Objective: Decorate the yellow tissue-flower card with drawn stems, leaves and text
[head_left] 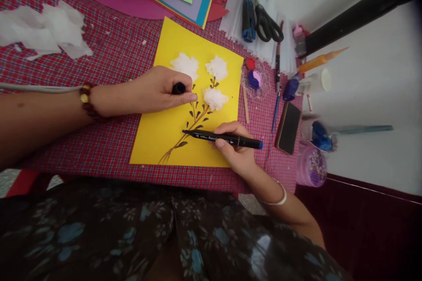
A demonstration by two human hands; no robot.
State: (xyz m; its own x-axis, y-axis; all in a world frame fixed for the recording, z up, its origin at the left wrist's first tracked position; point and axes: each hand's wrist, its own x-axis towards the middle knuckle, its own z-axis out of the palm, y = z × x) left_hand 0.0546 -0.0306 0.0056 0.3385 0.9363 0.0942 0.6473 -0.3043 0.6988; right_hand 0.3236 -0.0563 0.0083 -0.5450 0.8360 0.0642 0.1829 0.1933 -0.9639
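In the head view, the right hand (pixel 238 145) pinches a marker (pixel 206 135), tip leftward of that grip perhaps to reach the stem (pixel 198 118), while the left hand (pixel 158 89), curled round a dark cap (pixel 178 88), seemingly steadies the yellow sheet (pixel 151 138) beneath.

Single head-worn view. Looks forward and steeply down, close above the yellow rectangular paper sheet (pixel 158 129), set near mid-frame. Wide coverage: wearer's dark, blue-flowered cloth garment (pixel 132 228) nearside of sheet; plain white wall (pixel 365 96) off its right.
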